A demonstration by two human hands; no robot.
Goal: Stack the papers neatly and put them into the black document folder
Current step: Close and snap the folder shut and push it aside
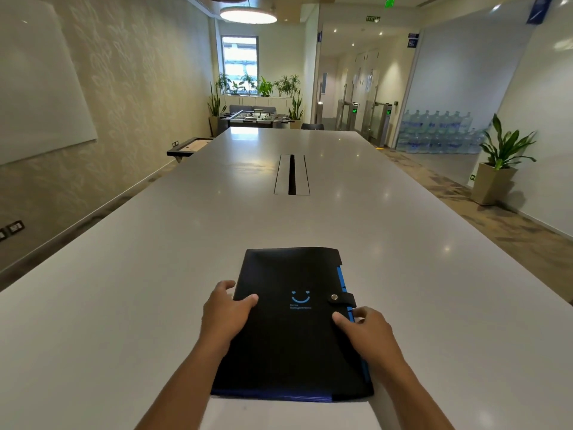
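The black document folder [291, 330] lies closed on the white table [124, 305], its snap strap fastened at the right edge, a blue smiley printed on the cover and blue dividers showing along the right and front edges. My left hand [224, 311] grips the folder's left edge, thumb on the cover. My right hand [369, 333] holds the right edge just below the snap strap, thumb on top. No loose papers are visible; any inside the folder are hidden.
A cable slot [292, 174] is set in the table's middle farther away. A potted plant [497, 162] stands on the floor at right, water bottles [437, 131] are stacked behind it, and a foosball table [254, 117] sits beyond the far end.
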